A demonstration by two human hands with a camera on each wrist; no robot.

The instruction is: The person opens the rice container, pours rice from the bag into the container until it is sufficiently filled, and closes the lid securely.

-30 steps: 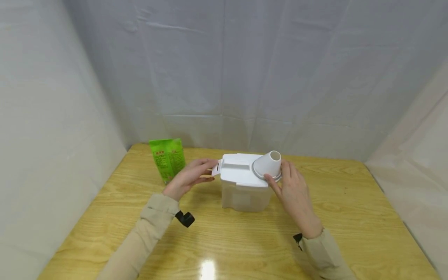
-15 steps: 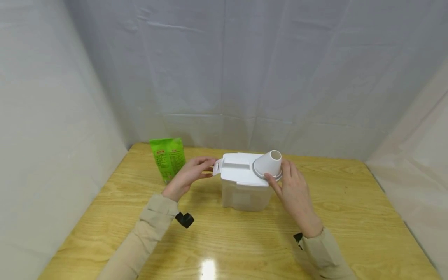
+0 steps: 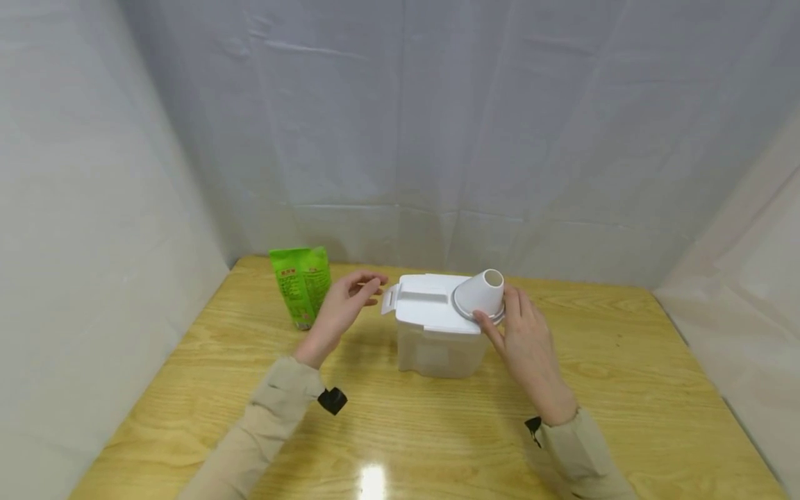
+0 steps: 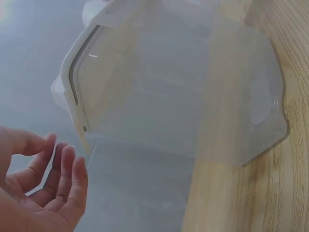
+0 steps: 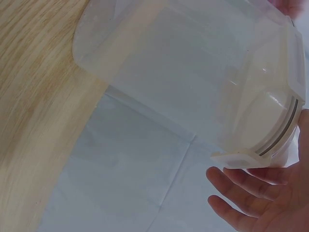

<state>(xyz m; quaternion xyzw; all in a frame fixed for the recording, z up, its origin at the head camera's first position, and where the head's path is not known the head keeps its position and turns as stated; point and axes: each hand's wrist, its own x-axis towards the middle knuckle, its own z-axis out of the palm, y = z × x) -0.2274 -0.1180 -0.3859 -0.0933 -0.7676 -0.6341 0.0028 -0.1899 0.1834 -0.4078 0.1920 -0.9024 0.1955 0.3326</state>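
Observation:
A translucent storage container stands on the table, topped by a white lid with a recessed handle. At the lid's right end rises a white cone-shaped cap with a hole in its top. My right hand holds the cap end, thumb at the front of its round base and fingers at the far side. A white side latch sticks out at the lid's left end, tilted outward. Just left of it, my left hand holds nothing, its fingers loosely curled. The left wrist view shows a gap between those fingertips and the container.
A green printed pouch stands upright at the back left, behind the left hand. The wooden table reaches to pale curtains at the back and sides. Each wrist wears a black device.
My left hand has let go of the side latch and drawn slightly back to the left. The right hand and the container have stayed in place.

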